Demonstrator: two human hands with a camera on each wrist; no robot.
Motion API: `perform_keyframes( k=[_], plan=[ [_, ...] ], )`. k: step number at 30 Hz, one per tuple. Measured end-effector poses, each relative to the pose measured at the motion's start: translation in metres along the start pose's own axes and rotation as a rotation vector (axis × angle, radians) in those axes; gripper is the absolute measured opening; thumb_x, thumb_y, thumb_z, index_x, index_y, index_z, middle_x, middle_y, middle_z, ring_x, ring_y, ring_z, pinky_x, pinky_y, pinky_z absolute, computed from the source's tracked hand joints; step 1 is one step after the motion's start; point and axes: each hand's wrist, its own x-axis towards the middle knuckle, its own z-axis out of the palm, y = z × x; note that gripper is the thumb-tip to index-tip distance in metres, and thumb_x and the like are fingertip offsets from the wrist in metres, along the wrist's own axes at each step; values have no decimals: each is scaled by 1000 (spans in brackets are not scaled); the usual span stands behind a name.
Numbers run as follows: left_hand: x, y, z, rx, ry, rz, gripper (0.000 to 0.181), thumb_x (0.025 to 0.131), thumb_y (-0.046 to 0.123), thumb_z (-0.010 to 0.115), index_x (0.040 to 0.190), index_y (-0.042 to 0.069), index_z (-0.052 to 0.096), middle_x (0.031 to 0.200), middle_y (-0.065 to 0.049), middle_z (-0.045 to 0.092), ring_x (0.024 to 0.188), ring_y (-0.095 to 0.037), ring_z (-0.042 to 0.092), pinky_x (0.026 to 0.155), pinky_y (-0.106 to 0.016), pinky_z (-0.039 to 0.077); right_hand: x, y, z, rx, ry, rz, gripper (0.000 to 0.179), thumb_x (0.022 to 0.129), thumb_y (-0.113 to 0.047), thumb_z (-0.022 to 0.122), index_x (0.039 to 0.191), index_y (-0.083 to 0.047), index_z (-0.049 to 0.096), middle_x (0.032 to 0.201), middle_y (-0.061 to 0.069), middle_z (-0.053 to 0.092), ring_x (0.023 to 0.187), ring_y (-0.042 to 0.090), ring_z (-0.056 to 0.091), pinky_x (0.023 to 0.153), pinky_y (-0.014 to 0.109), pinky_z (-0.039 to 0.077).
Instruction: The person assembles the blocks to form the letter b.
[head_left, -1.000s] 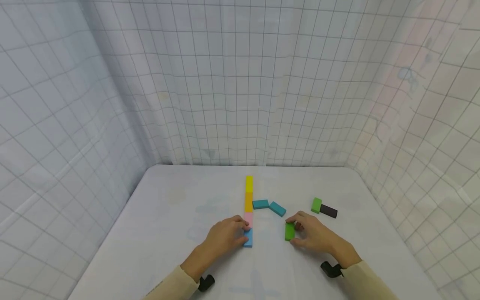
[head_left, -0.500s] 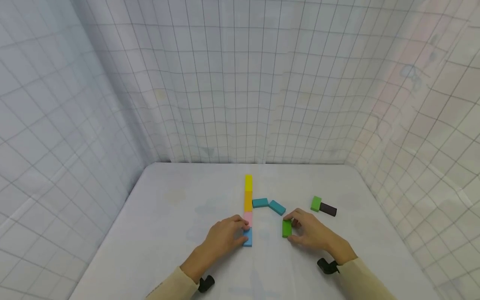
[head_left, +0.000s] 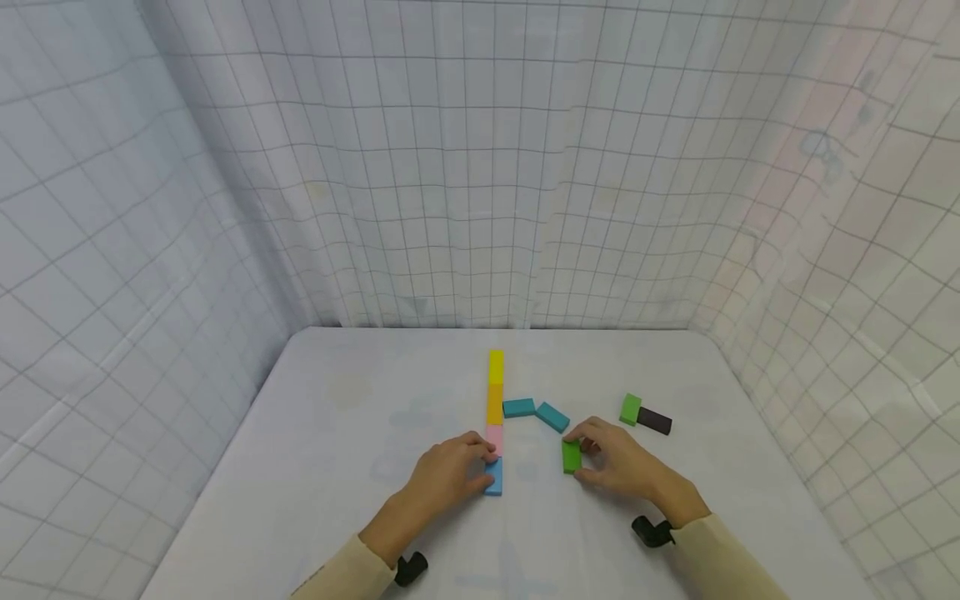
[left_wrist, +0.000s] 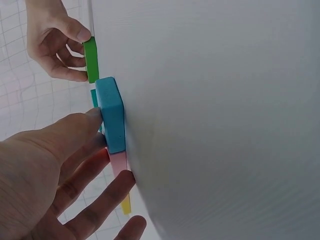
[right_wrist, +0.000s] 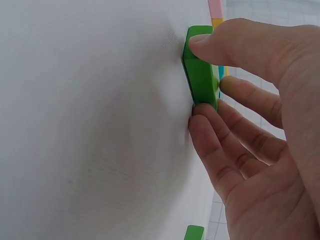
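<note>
My left hand (head_left: pixel 450 471) rests at the light-blue block (head_left: pixel 494 477), its thumb on that block and other fingertips by the pink block (head_left: pixel 494 438). Its fingers look loosely spread in the left wrist view. Beyond the pink block, an orange block (head_left: pixel 495 405) and a yellow block (head_left: pixel 497 367) continue the straight line. With thumb and fingertips at its two ends, my right hand (head_left: pixel 618 460) pinches a green block (right_wrist: pixel 200 75). That block stands just nearer than an angled teal block (head_left: pixel 552 417). Another teal block (head_left: pixel 519 407) reaches from the orange block toward the angled one.
A second green block (head_left: pixel 631 409) touches a black block (head_left: pixel 655 420) at the right, beyond my right hand. Everything lies on a white table (head_left: pixel 360 375). White grid-patterned sheets (head_left: pixel 480 208) hang behind it and at both sides.
My right hand has slid the green block slightly left and away from me, closer to the angled teal block. The left hand stays in place; the head view shifts a little.
</note>
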Motion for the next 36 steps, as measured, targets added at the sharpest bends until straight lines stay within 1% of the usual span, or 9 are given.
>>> perform_keyframes(
  k=[6, 9, 12, 16, 21, 25, 30, 36],
  plan=[
    [1, -2, 2, 8, 10, 19, 26, 97, 23, 98, 119, 14, 89, 133, 1, 82, 122, -25, 82, 101, -48, 71, -1, -1, 2, -7, 24, -4, 44, 98, -11, 95, 138, -10, 76, 133, 2, 74, 113, 19, 74, 98, 36, 67],
    [0, -4, 1, 13, 19, 22, 26, 96, 23, 99, 118, 14, 88, 132, 1, 82, 121, -25, 83, 101, -48, 71, -1, -2, 2, -5, 24, -4, 44, 98, -11, 95, 137, -10, 76, 133, 4, 74, 114, 21, 75, 98, 37, 68],
    [0, -4, 2, 8, 23, 26, 26, 96, 22, 99, 118, 13, 88, 132, 1, 83, 121, -25, 83, 101, -48, 71, 0, -2, 2, -9, 22, 6, 43, 98, -11, 95, 137, -11, 77, 134, 2, 74, 115, 20, 75, 99, 36, 68],
    [0, -4, 2, 4, 23, 22, 26, 97, 22, 98, 119, 13, 88, 132, 1, 83, 121, -25, 82, 102, -48, 71, 1, -1, 2, -22, 25, 0, 43, 98, -11, 95, 136, -12, 77, 134, 1, 74, 115, 19, 76, 99, 34, 68],
    [1, -4, 3, 14, 17, 12, 25, 98, 24, 97, 120, 14, 88, 133, 1, 82, 123, -24, 82, 103, -47, 71, 0, 1, 2, -15, 38, -12, 42, 97, -10, 95, 135, -12, 77, 133, 3, 74, 114, 21, 76, 99, 35, 68],
    [1, -4, 4, 10, 4, -1, 25, 99, 25, 97, 121, 15, 89, 134, 2, 82, 124, -24, 82, 104, -48, 70, 1, 2, 2, -3, 27, -7, 41, 98, -10, 95, 135, -11, 77, 133, 4, 73, 115, 22, 76, 100, 36, 68],
    [0, -4, 5, 1, 4, 5, 25, 98, 23, 97, 120, 14, 89, 135, 1, 82, 123, -25, 82, 103, -49, 71, 1, 2, 2, 0, 21, 11, 40, 98, -10, 95, 134, -11, 77, 133, 3, 73, 116, 22, 77, 100, 36, 69],
    [-1, -3, 5, 6, 11, 5, 26, 97, 23, 98, 120, 14, 88, 135, 1, 82, 124, -24, 82, 104, -49, 70, 3, 0, 0, -3, 28, -1, 39, 98, -8, 94, 133, -9, 77, 133, 5, 73, 116, 26, 78, 98, 36, 70]
  ],
)
